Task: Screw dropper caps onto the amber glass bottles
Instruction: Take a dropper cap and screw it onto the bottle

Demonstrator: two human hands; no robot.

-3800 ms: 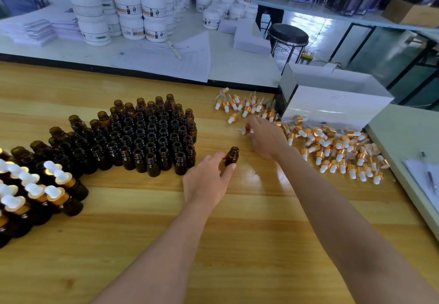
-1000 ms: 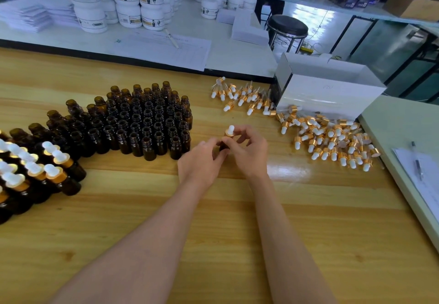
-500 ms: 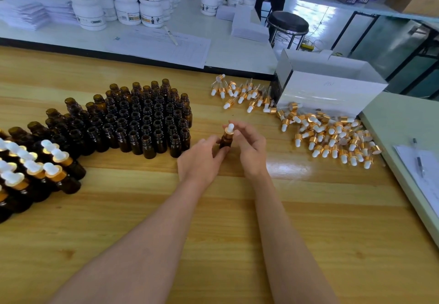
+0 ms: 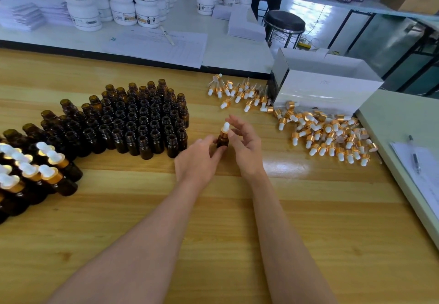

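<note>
Over on the far left, a cluster of amber glass bottles already wearing white-and-gold dropper caps [image 4: 35,173] is standing on the pale wooden table [image 4: 237,220]. Next to them a tight block of uncapped small amber glass bottles [image 4: 142,123] is sitting upright, mouths open.

Just right of that block, the person's left hand [image 4: 198,161] is pinching the body of a single amber glass bottle [image 4: 222,140] between thumb and fingertips, holding it upright just over the table's middle. A white-bulbed dropper cap with a gold collar [image 4: 225,129] is sitting on its neck. The right hand [image 4: 244,147] is hovering against that cap with its fingers spread and loosely fanned; the thumb is lying just beside the collar, though I cannot tell if it is touching.

Further right, a loose pile of gold-and-white dropper caps [image 4: 327,137] is lying scattered in front of an open white cardboard box [image 4: 325,90].
</note>
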